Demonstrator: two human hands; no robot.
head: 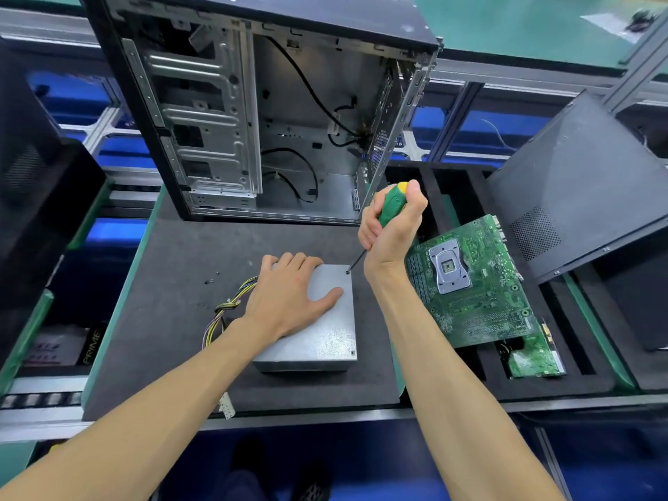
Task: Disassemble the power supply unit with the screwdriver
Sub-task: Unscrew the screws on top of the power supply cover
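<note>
Now, power supply unit (325, 320) lying flat on the dark foam mat (173, 320), near-centre of the bench, grey metal lid facing up. Left hand (289, 294) spread flat on that lid, fingers straight and reaching over the far left edge, thumb stretched out to the right across the metal, pressing down. Right hand (392, 226) wrapped tight around the green-and-yellow handle of the screwdriver (388, 207), thumb over the yellow cap, shaft angled down and to the left. Tip planted on a screw (347, 272) at the far right corner of the lid. Bundle of coloured wires (224, 312) spilling from the left side of the unit, trailing toward the near edge and ending in a white connector (227, 405). Couple of small loose screws (211, 278) on the mat, left of the unit and apart from it. Just beyond, open computer case (260, 113) standing upright, bare metal bays and black cables visible inside. On the right, green motherboard (473, 280) resting tilted in a black slotted tray (585, 363), smaller green board (535, 357) tucked beneath its near edge. Black side panel (585, 182) leaning at far right.
</note>
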